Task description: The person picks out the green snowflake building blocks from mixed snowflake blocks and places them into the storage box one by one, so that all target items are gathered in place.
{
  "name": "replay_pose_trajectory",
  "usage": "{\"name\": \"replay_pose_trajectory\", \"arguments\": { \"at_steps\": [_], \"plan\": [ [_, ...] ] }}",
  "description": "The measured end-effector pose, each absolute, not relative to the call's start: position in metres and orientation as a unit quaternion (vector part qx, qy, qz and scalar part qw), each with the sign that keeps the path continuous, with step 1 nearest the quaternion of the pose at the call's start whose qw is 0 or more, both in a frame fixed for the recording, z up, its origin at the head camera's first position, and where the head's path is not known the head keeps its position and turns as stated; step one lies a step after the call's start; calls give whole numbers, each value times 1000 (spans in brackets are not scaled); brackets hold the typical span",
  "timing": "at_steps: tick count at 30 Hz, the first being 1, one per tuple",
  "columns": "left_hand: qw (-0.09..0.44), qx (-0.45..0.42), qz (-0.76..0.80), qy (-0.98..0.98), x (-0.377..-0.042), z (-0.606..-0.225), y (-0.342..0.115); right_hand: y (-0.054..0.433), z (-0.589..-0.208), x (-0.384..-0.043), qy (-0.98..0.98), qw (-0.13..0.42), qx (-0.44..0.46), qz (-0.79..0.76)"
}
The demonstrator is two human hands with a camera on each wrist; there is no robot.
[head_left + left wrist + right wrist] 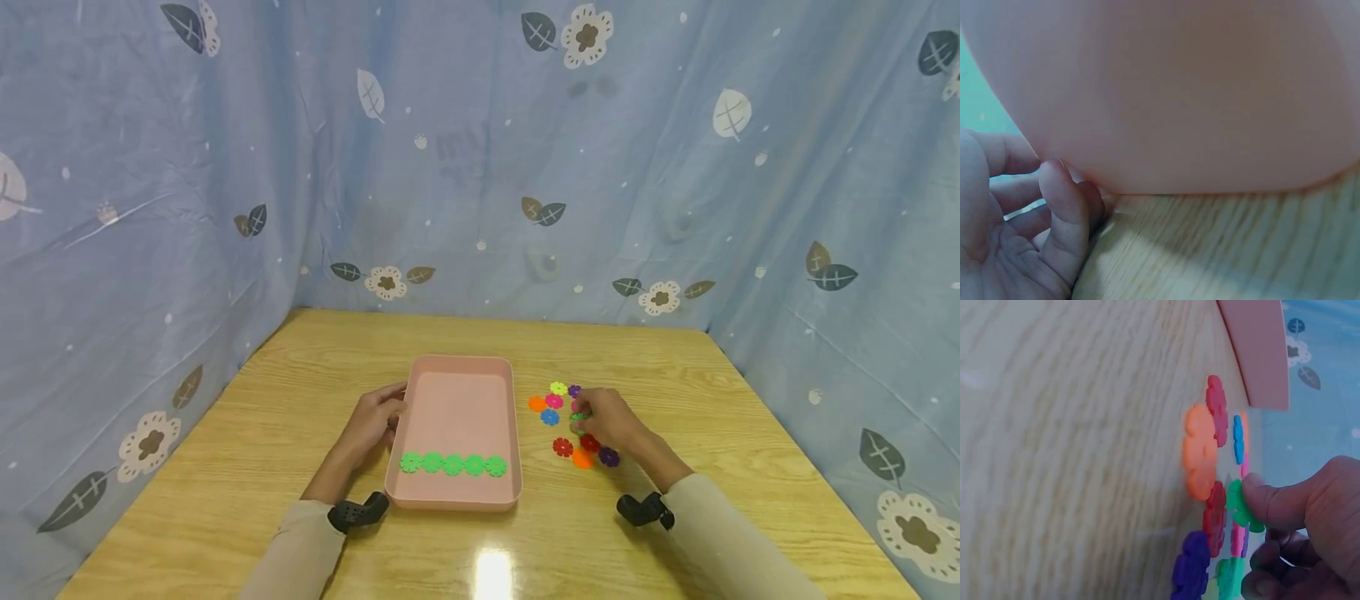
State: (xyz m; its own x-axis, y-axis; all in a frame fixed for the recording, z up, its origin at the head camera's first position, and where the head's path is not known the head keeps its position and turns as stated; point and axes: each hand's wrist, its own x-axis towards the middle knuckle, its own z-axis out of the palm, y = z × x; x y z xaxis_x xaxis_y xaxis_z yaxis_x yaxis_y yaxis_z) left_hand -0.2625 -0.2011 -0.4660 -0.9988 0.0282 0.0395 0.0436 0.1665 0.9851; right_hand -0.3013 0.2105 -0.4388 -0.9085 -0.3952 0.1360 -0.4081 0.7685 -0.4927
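A shallow pink tray lies on the table with a row of several green snowflake discs along its near end. At its left wall my left hand holds the side. In the left wrist view, the thumb and curled fingers meet at the tray's edge. To the right of the tray, my right hand pinches a green snowflake disc by thumb and fingers, over a loose group of discs. Around it lie a red disc, an orange disc and a purple disc.
Farther back in the group are a yellow disc, a pink disc, a blue disc and another orange disc. A blue patterned curtain borders the wooden table at the back and sides.
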Motion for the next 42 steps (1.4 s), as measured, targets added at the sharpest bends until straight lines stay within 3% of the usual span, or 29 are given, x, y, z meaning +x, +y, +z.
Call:
{"name": "replay_pose_trajectory", "arguments": {
  "at_steps": [9,18,29,42],
  "plan": [
    [6,-30,-648,-761,-261,-464,-201,200,-432,-301,-915,45,268,297],
    [3,-29,-654,-756,-261,-464,-203,164,-420,-298,-880,67,254,395],
    [-12,-25,-655,-756,-251,-449,-197,128,-414,-295,-839,33,245,484],
    [9,-40,-663,-747,-262,-467,-202,91,-402,-290,-828,18,252,500]
  ]
}}
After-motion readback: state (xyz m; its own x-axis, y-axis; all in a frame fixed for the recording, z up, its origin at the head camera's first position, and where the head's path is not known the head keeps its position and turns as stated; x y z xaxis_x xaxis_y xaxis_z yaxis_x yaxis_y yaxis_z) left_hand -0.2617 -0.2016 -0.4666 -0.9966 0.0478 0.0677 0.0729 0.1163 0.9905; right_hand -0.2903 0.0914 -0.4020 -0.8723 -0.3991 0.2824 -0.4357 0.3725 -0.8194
